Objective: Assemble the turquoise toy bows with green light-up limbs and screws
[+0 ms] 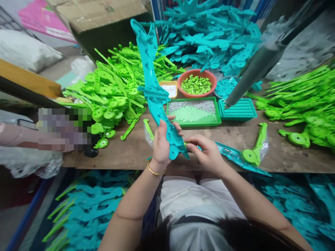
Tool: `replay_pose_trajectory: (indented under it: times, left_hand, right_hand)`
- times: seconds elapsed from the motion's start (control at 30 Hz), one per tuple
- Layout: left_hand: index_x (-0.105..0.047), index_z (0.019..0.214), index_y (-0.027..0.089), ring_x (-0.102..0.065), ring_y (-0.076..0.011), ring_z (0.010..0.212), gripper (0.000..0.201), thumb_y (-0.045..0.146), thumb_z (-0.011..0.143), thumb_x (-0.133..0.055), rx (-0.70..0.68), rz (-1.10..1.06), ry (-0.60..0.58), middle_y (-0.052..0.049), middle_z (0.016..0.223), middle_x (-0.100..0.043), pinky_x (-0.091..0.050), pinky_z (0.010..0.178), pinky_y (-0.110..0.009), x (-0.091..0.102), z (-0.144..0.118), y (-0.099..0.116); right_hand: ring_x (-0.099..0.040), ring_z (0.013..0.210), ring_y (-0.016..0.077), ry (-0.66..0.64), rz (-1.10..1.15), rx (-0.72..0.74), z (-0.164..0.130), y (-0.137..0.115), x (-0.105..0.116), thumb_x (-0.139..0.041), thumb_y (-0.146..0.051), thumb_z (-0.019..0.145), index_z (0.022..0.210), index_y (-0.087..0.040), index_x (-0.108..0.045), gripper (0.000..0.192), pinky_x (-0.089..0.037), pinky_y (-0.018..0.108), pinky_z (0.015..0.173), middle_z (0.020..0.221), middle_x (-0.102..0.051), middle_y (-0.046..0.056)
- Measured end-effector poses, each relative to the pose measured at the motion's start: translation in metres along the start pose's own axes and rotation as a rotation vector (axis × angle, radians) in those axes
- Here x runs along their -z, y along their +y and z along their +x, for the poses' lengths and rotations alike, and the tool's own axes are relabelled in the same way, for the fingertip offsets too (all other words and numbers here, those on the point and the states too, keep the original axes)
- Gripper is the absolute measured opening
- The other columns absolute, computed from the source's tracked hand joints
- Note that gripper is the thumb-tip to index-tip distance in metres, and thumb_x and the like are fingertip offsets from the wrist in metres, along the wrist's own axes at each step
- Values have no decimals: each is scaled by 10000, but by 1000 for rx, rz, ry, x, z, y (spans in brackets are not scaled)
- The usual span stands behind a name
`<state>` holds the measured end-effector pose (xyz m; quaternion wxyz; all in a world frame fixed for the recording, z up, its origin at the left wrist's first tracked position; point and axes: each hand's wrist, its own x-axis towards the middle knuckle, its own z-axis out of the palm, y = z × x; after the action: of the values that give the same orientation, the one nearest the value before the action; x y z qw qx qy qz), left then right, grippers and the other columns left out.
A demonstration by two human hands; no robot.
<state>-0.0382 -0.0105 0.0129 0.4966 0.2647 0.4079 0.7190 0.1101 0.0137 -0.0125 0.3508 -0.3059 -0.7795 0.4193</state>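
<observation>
My left hand (162, 143) is closed round the lower part of a long teal plastic part (150, 76), which stands tilted with its top end leaning away to the left. At its lower right edge, my right hand (205, 151) pinches a small green piece (185, 143), mostly hidden by the fingertips. Behind the right hand lies another teal plastic part (231, 153) along the table's front edge. A green arm with a round end (252, 155) rests on it. To the left of the held part, a green arm in clear plastic (148, 129) is partly covered by my left hand.
A green tray of small metal pieces (193, 120), a red bowl of green pieces (197, 91) and a teal tray (239, 113) stand ahead. An electric screwdriver (253, 71) hangs at right. Green heaps (110, 94) and a teal heap (209, 38) surround them.
</observation>
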Motion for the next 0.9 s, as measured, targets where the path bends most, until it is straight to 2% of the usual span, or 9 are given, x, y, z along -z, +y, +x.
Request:
replay_pose_trajectory:
  times: [0.1, 0.2, 0.37, 0.57, 0.63, 0.73, 0.77, 0.83, 0.9]
  left_hand:
    - [-591, 1003, 205, -591, -116, 654, 423, 595, 853, -525, -5, 37, 3, -1, 741, -606, -507, 633, -246, 1, 0, -1]
    - [-591, 1011, 201, -604, -124, 671, 429, 595, 854, -526, -18, 89, 4, -7, 754, -618, -510, 648, -253, -1, -1, -3]
    - [-601, 1019, 203, -588, -114, 642, 422, 584, 845, -553, -53, 116, -6, -2, 754, -607, -506, 621, -242, -3, -4, -9]
    - [-601, 1040, 206, -579, -100, 647, 421, 578, 849, -553, -67, 137, -13, 6, 762, -593, -506, 616, -227, -1, -3, -10]
    - [-593, 1038, 200, -580, -98, 644, 433, 586, 846, -551, -58, 138, -21, 7, 762, -595, -509, 622, -229, -1, -4, -9]
    - [-557, 1062, 217, -604, -120, 661, 436, 603, 870, -494, -74, 96, -11, 3, 764, -608, -525, 638, -259, -3, -9, -9]
    - [-549, 1073, 227, -618, -132, 684, 439, 611, 871, -483, -88, 89, -5, -1, 774, -616, -533, 652, -274, -4, -11, -8]
    - [-553, 1092, 234, -644, -170, 772, 490, 650, 838, -503, -98, 87, -15, -29, 852, -647, -549, 695, -311, 1, -14, 0]
    - [-577, 1111, 233, -644, -218, 902, 593, 718, 775, -527, -90, 64, -35, -65, 997, -666, -558, 749, -350, 16, -13, 21]
  right_hand:
    - [-661, 891, 163, -49, -5, 43, 2, 1, 3, -541, -244, 914, 973, -212, -665, 141, -507, 277, 788, 963, -714, 39]
    - [-667, 875, 166, -88, -9, 22, 2, 1, 5, -553, -253, 907, 966, -214, -671, 138, -510, 282, 776, 955, -718, 39]
    - [-670, 803, 159, -37, 18, -76, -1, 1, 2, -581, -264, 886, 923, -204, -682, 123, -504, 276, 737, 881, -723, 28]
    - [-653, 767, 163, -6, 38, -118, -1, 3, -5, -607, -284, 859, 851, -204, -683, 111, -492, 290, 722, 830, -719, 31]
    - [-648, 786, 169, -24, 145, -187, 2, 6, -6, -631, -340, 840, 851, -204, -680, 146, -497, 299, 741, 846, -714, 36]
    - [-640, 823, 156, -10, 412, -325, 6, 9, -11, -588, -490, 853, 973, -217, -646, 304, -505, 290, 749, 947, -697, 36]
    - [-631, 765, 141, -26, 498, -371, 6, 9, -13, -535, -534, 875, 1006, -222, -621, 350, -505, 280, 709, 914, -686, 27]
    - [-542, 558, 107, -82, 612, -448, 5, 8, -16, -428, -586, 911, 989, -224, -579, 400, -459, 247, 560, 710, -618, -21]
    - [-436, 470, 90, -136, 605, -463, 0, 4, -14, -392, -598, 922, 900, -216, -555, 416, -388, 230, 484, 581, -502, -54]
